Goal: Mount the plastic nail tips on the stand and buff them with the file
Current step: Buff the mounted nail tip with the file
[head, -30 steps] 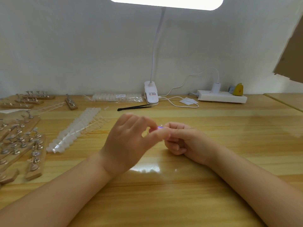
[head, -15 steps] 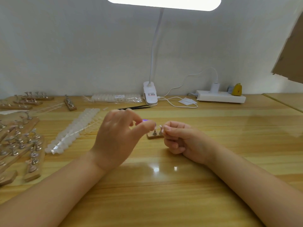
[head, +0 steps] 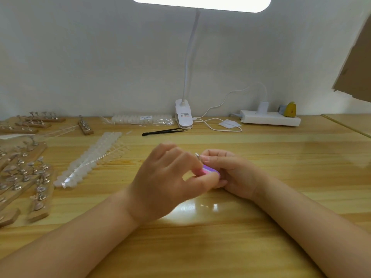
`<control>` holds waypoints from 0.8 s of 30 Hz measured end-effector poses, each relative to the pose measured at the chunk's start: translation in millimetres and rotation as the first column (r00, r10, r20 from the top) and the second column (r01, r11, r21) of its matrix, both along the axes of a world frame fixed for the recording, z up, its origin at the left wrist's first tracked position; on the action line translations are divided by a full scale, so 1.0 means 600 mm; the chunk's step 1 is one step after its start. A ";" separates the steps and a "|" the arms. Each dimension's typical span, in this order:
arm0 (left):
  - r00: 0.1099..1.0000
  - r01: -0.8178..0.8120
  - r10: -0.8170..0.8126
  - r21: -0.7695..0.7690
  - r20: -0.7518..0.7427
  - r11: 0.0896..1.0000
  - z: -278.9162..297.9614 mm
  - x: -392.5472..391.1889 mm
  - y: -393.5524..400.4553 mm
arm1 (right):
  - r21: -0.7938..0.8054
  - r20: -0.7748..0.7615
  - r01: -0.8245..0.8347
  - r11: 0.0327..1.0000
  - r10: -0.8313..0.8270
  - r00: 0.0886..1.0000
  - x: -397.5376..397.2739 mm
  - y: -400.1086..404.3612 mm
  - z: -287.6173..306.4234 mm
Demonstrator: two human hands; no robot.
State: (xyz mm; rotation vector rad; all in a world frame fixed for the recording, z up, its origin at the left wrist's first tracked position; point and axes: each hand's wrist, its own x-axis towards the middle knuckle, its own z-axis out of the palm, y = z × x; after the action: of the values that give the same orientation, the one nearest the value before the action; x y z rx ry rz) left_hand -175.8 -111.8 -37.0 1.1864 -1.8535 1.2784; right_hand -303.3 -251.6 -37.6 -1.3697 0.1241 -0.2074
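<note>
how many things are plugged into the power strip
2: a white charger standing near the middle of the power strip, and a yellow plug at its right end. A grey piece beside it is unclear.

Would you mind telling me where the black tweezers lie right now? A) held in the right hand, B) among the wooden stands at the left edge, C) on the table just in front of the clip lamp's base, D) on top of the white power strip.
C: the black tweezers lie flat on the table, just in front of the clip lamp's base, away from both hands.

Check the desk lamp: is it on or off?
On. The lamp head glows bright white above the hands, and its glare reflects off the table.
</note>
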 end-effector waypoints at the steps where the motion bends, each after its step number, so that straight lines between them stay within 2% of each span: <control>1: 1.000 -0.001 0.001 0.010 0.010 1.000 0.000 0.001 -0.001 | -0.007 -0.008 -0.014 1.000 0.014 1.000 -0.001 0.000 0.001; 6: 0.985 -0.139 0.143 0.051 -0.096 0.989 0.002 0.042 0.008 | 0.029 -0.018 0.011 1.000 -0.010 1.000 -0.003 -0.004 0.000; 11: 1.000 0.016 -0.016 -0.008 -0.010 1.000 -0.004 -0.001 -0.003 | -0.021 -0.032 -0.065 0.998 0.064 0.997 -0.003 0.000 0.002; 16: 0.994 -0.084 0.086 0.031 -0.067 0.996 0.003 0.039 0.006 | 0.021 -0.035 -0.061 0.998 0.061 0.998 -0.004 -0.004 0.002; 18: 0.993 -0.079 0.080 0.013 -0.083 0.997 0.002 0.037 0.007 | 0.041 -0.023 -0.037 0.998 0.038 0.999 -0.002 -0.003 0.000; 21: 1.000 -0.030 0.030 -0.022 -0.010 0.999 -0.008 0.010 -0.004 | 0.006 -0.038 -0.048 0.999 0.048 0.998 -0.003 -0.001 0.002; 24: 0.997 -0.075 0.075 -0.013 0.025 0.997 -0.007 0.028 -0.001 | -0.015 -0.046 -0.077 0.997 0.076 0.996 -0.005 -0.001 0.004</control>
State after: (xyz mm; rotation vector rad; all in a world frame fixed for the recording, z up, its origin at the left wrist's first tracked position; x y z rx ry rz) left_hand -159.0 -112.5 -41.0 1.2490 -1.8324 1.3499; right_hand -306.2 -252.3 -35.3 -1.3935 0.1076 -0.1136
